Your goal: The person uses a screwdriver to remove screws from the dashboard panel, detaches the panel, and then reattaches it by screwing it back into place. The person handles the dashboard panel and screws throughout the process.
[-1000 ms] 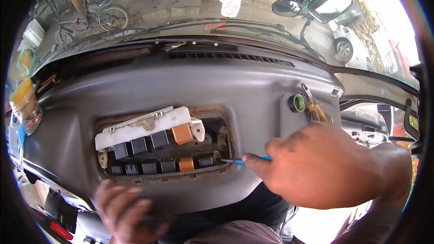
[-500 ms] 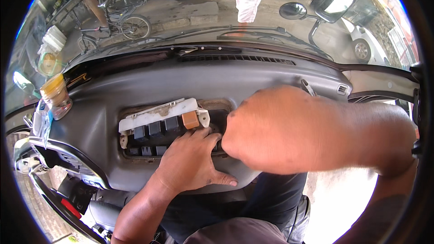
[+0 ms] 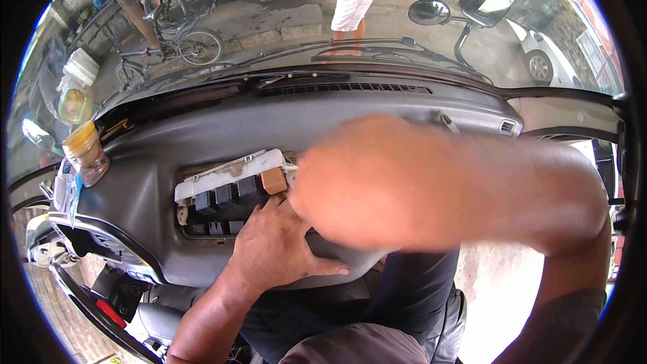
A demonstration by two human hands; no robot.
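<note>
- The left hand (image 3: 273, 246) is spread, thumb well away from the fingers; its fingers reach over the near edge of the recess (image 3: 176, 219) in the dashboard (image 3: 222, 131), just below the orange relay (image 3: 273, 180). The fingertips are partly hidden, so I cannot tell whether they press on anything; no grip shows.
- The right hand (image 3: 371, 182) is blurred, back up, over the right part of the recess, close to the left hand. Its fingers are out of sight; I cannot tell how tightly they are curled or what they hold.
- The white bracket (image 3: 229, 176) lies tilted in the recess, right end higher in view, with black relays (image 3: 226, 195) and the orange one along its near side.
- More dark relays (image 3: 216, 228) sit along the near edge, partly covered by the left hand.
- A metal tool tip (image 3: 448, 123) shows beyond the right hand.
- A yellow-lidded jar (image 3: 86, 152) stands at the dashboard's left end.
- Outside are bikes (image 3: 200, 46), a person in white shorts (image 3: 354, 3) and two mirrors (image 3: 429, 11).
</note>
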